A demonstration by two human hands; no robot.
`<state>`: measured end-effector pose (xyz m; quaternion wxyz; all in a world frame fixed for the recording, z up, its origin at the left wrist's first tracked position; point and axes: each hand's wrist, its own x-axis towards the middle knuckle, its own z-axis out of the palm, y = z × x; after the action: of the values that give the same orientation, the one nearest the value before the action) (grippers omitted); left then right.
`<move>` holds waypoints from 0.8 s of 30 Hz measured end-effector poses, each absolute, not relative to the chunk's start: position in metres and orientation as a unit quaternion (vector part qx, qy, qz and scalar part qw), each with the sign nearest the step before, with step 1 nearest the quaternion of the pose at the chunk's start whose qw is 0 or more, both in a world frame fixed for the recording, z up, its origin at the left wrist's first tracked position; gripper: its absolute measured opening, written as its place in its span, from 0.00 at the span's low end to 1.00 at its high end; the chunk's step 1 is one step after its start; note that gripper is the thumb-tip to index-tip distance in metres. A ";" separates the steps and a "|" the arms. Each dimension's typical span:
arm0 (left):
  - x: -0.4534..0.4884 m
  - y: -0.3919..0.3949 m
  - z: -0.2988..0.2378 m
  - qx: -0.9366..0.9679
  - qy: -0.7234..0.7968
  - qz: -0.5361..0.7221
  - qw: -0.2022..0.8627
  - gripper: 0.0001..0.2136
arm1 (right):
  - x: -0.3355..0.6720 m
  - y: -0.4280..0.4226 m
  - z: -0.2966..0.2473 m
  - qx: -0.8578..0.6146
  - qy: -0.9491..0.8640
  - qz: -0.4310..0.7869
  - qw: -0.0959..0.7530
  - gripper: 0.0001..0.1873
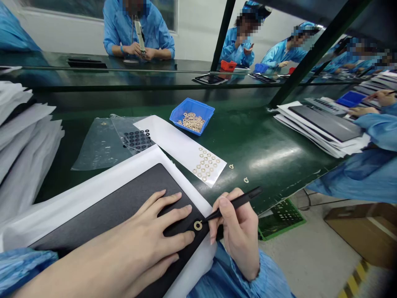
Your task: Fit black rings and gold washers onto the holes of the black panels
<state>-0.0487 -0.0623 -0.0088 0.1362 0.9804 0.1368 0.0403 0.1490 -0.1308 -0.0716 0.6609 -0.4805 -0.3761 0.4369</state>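
Observation:
My left hand (155, 236) lies flat on a black panel (102, 211), its fingers spread near one corner. In my right hand (237, 238) is a pair of black tweezers (245, 198), gripped between thumb and fingers. The tweezers' tip meets the edge of a small gold ring with a tab (200, 228) at the panel's corner; whether it pinches the tab I cannot tell. Under the panel is a white wrapping sheet (130, 167). Beyond the corner lies a white backing strip (170, 138) with rows of similar rings (207, 162) at its near end.
A blue bin (204, 111) holds many loose rings. Left of it are clear plastic sheets (96, 145) with black rings. White-wrapped stacks stand at left (31, 140) and right (328, 142). Two loose rings (246, 180) lie near the table edge. Co-workers sit opposite and at right.

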 end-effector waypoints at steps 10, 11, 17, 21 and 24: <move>-0.049 -0.064 -0.008 0.985 0.128 0.044 0.108 0.21 | 0.150 -0.130 -0.070 -0.478 -0.410 0.411 0.660 0.11; -0.049 -0.064 -0.009 0.985 0.127 0.043 0.105 0.21 | 0.150 -0.131 -0.069 -0.484 -0.419 0.399 0.656 0.11; -0.051 -0.063 -0.012 0.987 0.129 0.045 0.080 0.23 | 0.150 -0.137 -0.064 -0.507 -0.508 0.291 0.632 0.08; -0.051 -0.062 -0.014 0.989 0.127 0.047 0.055 0.23 | 0.151 -0.140 -0.065 -0.529 -0.542 0.221 0.615 0.08; -0.049 -0.063 -0.016 0.990 0.125 0.057 0.044 0.24 | 0.151 -0.139 -0.066 -0.515 -0.529 0.224 0.636 0.08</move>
<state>-0.0489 -0.0633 -0.0159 0.0437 0.9896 0.1249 0.0568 0.1505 -0.1387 -0.0664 0.6362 -0.5149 -0.5290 0.2243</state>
